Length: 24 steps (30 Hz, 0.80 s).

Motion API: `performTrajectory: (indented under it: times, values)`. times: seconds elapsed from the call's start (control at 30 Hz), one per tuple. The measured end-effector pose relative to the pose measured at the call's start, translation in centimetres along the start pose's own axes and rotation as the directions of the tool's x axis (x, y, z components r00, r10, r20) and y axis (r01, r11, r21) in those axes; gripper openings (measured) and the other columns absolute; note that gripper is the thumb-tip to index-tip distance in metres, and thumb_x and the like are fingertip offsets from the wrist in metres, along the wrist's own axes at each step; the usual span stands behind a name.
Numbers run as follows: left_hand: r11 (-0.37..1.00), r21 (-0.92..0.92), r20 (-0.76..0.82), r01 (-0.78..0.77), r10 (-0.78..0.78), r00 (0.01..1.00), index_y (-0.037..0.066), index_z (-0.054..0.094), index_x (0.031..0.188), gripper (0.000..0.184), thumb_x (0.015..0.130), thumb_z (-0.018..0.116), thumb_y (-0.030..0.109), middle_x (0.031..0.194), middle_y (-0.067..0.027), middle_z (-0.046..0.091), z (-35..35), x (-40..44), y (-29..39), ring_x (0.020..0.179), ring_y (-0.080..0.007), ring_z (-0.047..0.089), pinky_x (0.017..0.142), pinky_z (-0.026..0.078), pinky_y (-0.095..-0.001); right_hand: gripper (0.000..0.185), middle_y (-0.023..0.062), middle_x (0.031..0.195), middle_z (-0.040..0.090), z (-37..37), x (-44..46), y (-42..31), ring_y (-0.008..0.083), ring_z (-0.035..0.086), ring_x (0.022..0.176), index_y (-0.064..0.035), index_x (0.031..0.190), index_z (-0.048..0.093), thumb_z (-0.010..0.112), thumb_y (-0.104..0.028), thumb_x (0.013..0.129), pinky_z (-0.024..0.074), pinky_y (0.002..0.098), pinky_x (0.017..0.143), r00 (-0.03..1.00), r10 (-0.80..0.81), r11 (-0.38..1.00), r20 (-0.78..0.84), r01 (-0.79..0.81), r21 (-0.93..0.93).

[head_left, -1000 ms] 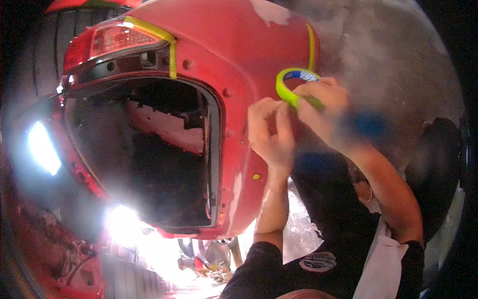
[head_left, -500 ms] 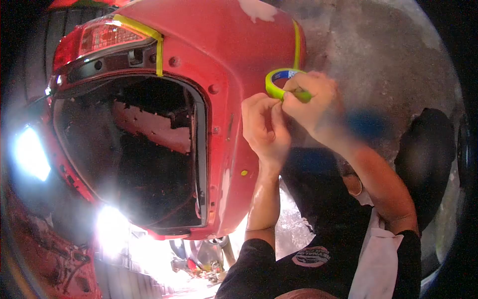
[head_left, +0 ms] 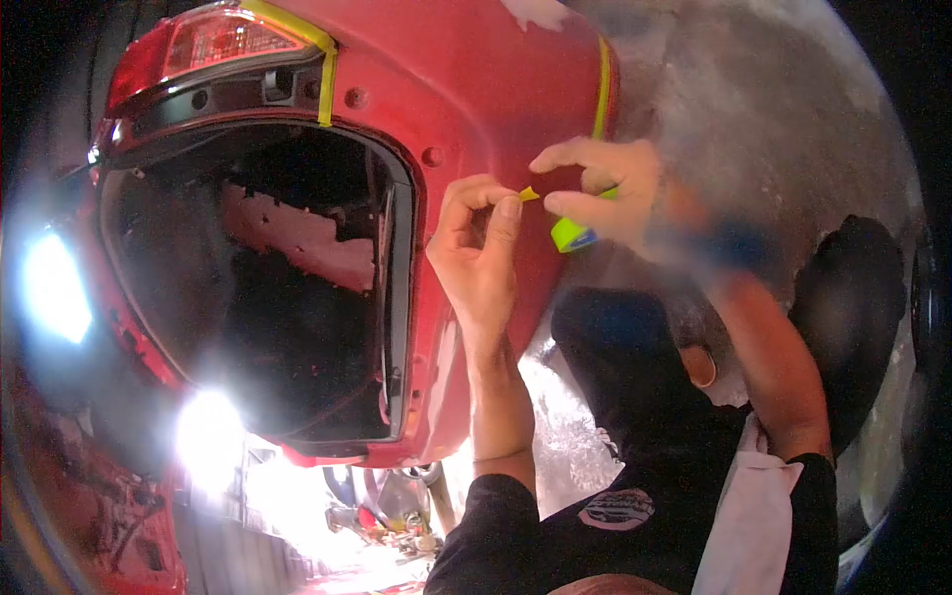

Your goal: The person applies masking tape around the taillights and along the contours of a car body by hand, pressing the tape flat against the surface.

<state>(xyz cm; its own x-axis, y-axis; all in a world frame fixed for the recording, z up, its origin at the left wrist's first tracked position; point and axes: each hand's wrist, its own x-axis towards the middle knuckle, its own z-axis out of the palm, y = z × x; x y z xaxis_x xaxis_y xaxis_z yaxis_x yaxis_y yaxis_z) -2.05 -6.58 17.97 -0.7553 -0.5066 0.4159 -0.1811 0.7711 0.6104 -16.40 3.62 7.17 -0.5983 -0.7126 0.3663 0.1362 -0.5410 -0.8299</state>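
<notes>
The left hand (head_left: 474, 243) is pinching a short yellow strip of tape (head_left: 530, 194), its free end pointing toward the right hand (head_left: 623, 193), which (thumb and forefinger parted) is carrying a lime-green, ring-shaped tape roll (head_left: 570, 236).

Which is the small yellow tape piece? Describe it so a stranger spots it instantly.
Find the red car; in front of it is the left hand. Pinched in that hand is the small yellow tape piece. Unlike the long yellow tape strips on the car or the yellow-green tape roll in the right hand, it is tiny.
</notes>
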Motion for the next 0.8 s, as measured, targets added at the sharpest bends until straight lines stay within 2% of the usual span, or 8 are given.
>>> performTrajectory:
  times: [0.1,0.17,0.23,0.3,0.4,0.53,0.67,0.8]
  values:
    - [0.999,0.034,0.072,-0.002,-0.001,0.997,0.000,0.071,0.100,0.005,0.098,0.073,0.004,0.112,-0.0045,0.063,0.2,-0.4,0.7,0.102,-0.0128,0.060,0.090,0.048,-0.0268,0.023,0.0125,0.064,0.063,0.5,-0.1,0.0,0.0142,0.059,0.055,-0.0014,0.106,0.074,0.073,-0.018,0.091,0.0493,0.0318,0.058,0.993,-0.049,0.984,0.107,0.067,-0.167]
    - [0.993,0.105,0.069,-0.052,0.045,0.997,-0.001,0.072,0.103,0.007,0.098,0.073,0.005,0.113,-0.0049,0.063,0.0,-0.4,0.7,0.103,-0.0136,0.060,0.091,0.049,-0.0272,0.018,0.0103,0.064,0.062,1.4,-0.1,1.5,0.0131,0.058,0.055,-0.0013,0.102,0.072,0.072,-0.017,0.092,0.0481,0.0325,0.057,0.984,-0.178,0.983,0.011,0.179,-0.040]
    - [0.980,0.173,0.072,-0.103,0.092,0.993,-0.001,0.073,0.107,0.010,0.099,0.073,0.005,0.114,-0.0052,0.063,0.6,-0.4,1.3,0.104,-0.0144,0.060,0.092,0.049,-0.0275,0.018,0.0085,0.065,0.063,1.2,-0.2,0.9,0.0122,0.060,0.056,-0.0009,0.101,0.072,0.072,-0.016,0.092,0.0482,0.0313,0.057,0.995,-0.100,0.995,0.016,0.100,0.017]
    - [0.993,0.086,-0.234,-0.075,0.094,0.968,-0.002,0.073,0.114,0.017,0.099,0.072,0.006,0.114,-0.0053,0.063,2.1,-0.9,1.9,0.101,-0.0137,0.061,0.093,0.050,-0.0279,0.017,0.0067,0.066,0.065,0.9,-0.2,1.0,0.0113,0.062,0.057,-0.0004,0.099,0.072,0.072,-0.016,0.093,0.0483,0.0301,0.057,0.999,-0.023,0.997,0.022,0.021,0.079]
    - [0.995,-0.098,-0.313,-0.003,-0.028,0.949,-0.002,0.073,0.120,0.024,0.097,0.075,0.006,0.112,-0.0058,0.065,0.6,-0.6,1.2,0.098,-0.0126,0.062,0.093,0.051,-0.0285,0.016,0.0021,0.072,0.067,0.1,0.2,1.4,0.0088,0.064,0.060,-0.0008,0.099,0.073,0.071,-0.016,0.097,0.0485,0.0259,0.056,0.992,0.126,0.949,0.019,-0.126,0.289]
    - [0.933,-0.254,-0.021,0.255,-0.269,0.963,-0.003,0.074,0.116,0.023,0.093,0.077,0.000,0.106,-0.0054,0.070,1.2,-0.9,0.7,0.100,-0.0123,0.066,0.092,0.052,-0.0275,0.017,0.0004,0.078,0.069,0.1,0.4,1.7,0.0065,0.061,0.059,-0.0012,0.103,0.073,0.069,-0.017,0.100,0.0474,0.0229,0.055,0.987,0.130,0.884,0.089,-0.156,0.441]
    - [0.914,-0.311,-0.027,0.262,-0.284,0.959,-0.004,0.076,0.110,0.016,0.094,0.075,-0.001,0.104,-0.0046,0.071,2.6,-0.6,0.5,0.099,-0.0118,0.066,0.090,0.052,-0.0264,0.018,0.0015,0.080,0.070,1.1,0.5,2.7,0.0065,0.060,0.060,-0.0002,0.106,0.073,0.068,-0.017,0.101,0.0469,0.0225,0.055,0.989,0.090,0.842,0.116,-0.138,0.521]
    - [0.975,-0.155,-0.125,0.161,-0.181,0.975,-0.004,0.077,0.105,0.010,0.097,0.075,0.002,0.100,-0.0053,0.074,2.5,-0.3,-0.4,0.092,-0.0115,0.068,0.085,0.052,-0.0253,0.019,0.0022,0.082,0.072,1.7,0.9,2.4,0.0064,0.061,0.061,0.0004,0.108,0.073,0.067,-0.016,0.101,0.0473,0.0224,0.055,0.990,0.085,0.854,0.113,-0.131,0.504]
